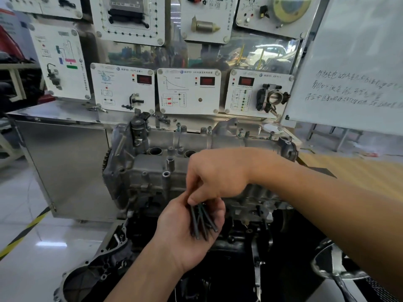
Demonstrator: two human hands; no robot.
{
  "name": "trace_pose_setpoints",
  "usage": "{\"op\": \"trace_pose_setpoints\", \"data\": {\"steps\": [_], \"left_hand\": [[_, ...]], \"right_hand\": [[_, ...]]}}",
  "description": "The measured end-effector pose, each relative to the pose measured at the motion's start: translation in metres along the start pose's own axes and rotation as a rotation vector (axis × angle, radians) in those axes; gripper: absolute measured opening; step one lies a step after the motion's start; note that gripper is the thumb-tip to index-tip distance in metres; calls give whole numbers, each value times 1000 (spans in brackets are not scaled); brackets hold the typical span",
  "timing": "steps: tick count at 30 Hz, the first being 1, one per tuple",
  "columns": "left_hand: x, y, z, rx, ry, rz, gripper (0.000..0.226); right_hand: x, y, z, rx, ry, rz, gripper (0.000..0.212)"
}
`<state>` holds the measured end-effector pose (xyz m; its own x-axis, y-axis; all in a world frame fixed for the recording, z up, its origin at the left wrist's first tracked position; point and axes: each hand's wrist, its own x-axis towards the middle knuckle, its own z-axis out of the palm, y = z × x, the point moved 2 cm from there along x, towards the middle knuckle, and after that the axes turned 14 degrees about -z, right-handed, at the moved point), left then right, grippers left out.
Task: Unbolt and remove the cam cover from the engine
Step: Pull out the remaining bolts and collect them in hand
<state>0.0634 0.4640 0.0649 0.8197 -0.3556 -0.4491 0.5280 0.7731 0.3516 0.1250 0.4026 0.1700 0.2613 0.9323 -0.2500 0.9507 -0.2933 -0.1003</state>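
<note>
On my head view, the left hand [185,234] cups a bundle of long dark bolts [204,221], the right hand [218,177] pinching their tops; the cam cover [150,171], seemingly unbolted, sits unlifted on the engine [253,211] just beyond.

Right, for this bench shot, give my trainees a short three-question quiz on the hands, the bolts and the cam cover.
1. True or false: the left hand holds several long dark bolts in its palm.
2. The fingers of the right hand reach down to: A) the whiteboard, B) the bolts, C) the floor.
3. Fill the gap: the cam cover sits ___ top of the engine.
Key: 1 true; 2 B; 3 on.
</note>
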Motion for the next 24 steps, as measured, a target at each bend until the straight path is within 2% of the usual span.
{"op": "trace_pose_setpoints", "data": {"steps": [2, 4, 6, 10, 13, 16, 24], "left_hand": [[1, 0, 0, -68, 11, -22, 42], [4, -2, 0, -120, 15, -53, 48], [6, -6, 1, -137, 18, -78, 51], [13, -13, 8, -121, 5, -103, 56], [18, -18, 15, -116, -7, -99, 61], [22, -21, 19, -121, -10, -94, 64], [21, -24, 19, -94, -23, -88, 68]], "right_hand": [[-5, 0, -4, -88, 187, -9, 28], [-19, 5, -16, -25, 387, -5, 24], [-39, 19, -29, -4, 461, 68, 18], [-79, 50, -30, -67, 216, 285, 22], [-92, 56, -15, 26, 95, 312, 14], [-90, 53, -2, 53, 123, 282, 6], [-89, 53, 4, -30, 190, 157, 10]]}}
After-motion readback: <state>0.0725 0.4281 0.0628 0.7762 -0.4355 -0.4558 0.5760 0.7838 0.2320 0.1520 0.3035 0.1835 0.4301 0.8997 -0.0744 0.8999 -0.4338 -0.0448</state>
